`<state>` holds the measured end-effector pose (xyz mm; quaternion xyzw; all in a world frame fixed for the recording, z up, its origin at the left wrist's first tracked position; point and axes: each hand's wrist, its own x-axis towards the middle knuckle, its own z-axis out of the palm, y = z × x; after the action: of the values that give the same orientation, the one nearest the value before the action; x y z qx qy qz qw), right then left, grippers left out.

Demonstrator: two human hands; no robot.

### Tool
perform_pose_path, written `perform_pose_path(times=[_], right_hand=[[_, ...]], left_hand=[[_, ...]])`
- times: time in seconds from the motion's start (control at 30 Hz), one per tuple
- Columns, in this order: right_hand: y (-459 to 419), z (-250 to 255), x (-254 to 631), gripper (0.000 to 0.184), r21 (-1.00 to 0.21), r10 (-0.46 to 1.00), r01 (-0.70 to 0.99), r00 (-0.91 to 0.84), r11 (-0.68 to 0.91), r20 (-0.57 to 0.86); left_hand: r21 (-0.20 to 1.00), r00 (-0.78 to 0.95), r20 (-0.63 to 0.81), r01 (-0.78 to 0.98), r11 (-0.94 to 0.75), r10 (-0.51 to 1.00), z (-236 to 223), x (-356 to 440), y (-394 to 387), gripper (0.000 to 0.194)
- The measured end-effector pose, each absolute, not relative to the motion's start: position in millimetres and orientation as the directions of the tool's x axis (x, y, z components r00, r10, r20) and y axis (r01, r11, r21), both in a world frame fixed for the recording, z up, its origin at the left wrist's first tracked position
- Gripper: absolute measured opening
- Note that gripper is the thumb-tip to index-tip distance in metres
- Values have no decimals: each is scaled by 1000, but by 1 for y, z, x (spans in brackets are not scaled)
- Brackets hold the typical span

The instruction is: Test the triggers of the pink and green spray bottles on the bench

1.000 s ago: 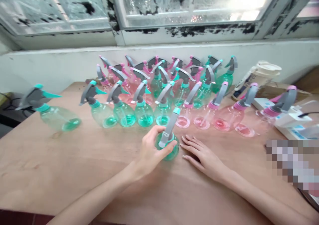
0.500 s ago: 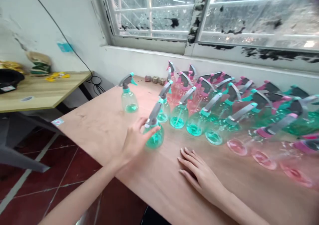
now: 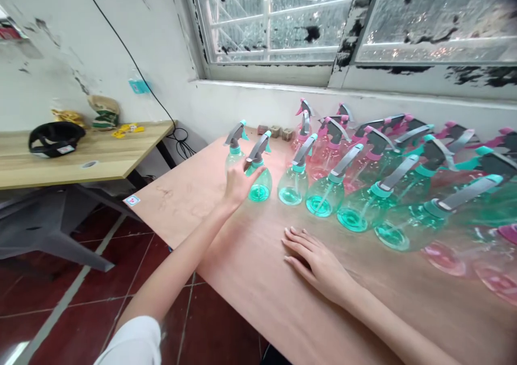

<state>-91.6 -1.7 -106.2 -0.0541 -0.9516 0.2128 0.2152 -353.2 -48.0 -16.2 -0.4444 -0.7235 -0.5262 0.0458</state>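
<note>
My left hand (image 3: 239, 184) is closed round the upper body of a clear green spray bottle (image 3: 262, 188), which stands upright on the table with its grey trigger head above my fingers. Just behind it, partly hidden by my hand, is another green spray bottle (image 3: 233, 152). My right hand (image 3: 317, 257) lies flat on the wooden table (image 3: 258, 279), palm down, holding nothing. In front of it stands a row of green bottles, the closest being one spray bottle (image 3: 324, 197) with a teal collar.
Several pink spray bottles (image 3: 323, 160) crowd behind the green ones, toward the window wall. Small brownish blocks (image 3: 275, 132) sit at the table's back edge. A second table (image 3: 109, 160) at left bears a black strap-like item (image 3: 56, 139); a grey stool (image 3: 68, 230) is beneath.
My left hand has moved the green bottle away from me, up beside the far-left bottle. My right hand stays flat on the table. The view has turned left.
</note>
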Motion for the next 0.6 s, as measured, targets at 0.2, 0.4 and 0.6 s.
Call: perform_pose_path(times=[0.2,0.4,0.6], right_hand=[[-3,-105,-91,38,-433,200,21,-906,901,373],[-2,-106,-92,38,-424,197,23,-907,905,372],[-3,-105,-92,38,-444,205,13,-899,896,388]], left_hand=[[723,-579,543,691,13,608,-21,-362,-30,30],[715,-571,550,699,10,609,-21,-368,-17,34],[715,-593,575,699,6,563,-18,-361,-26,35]])
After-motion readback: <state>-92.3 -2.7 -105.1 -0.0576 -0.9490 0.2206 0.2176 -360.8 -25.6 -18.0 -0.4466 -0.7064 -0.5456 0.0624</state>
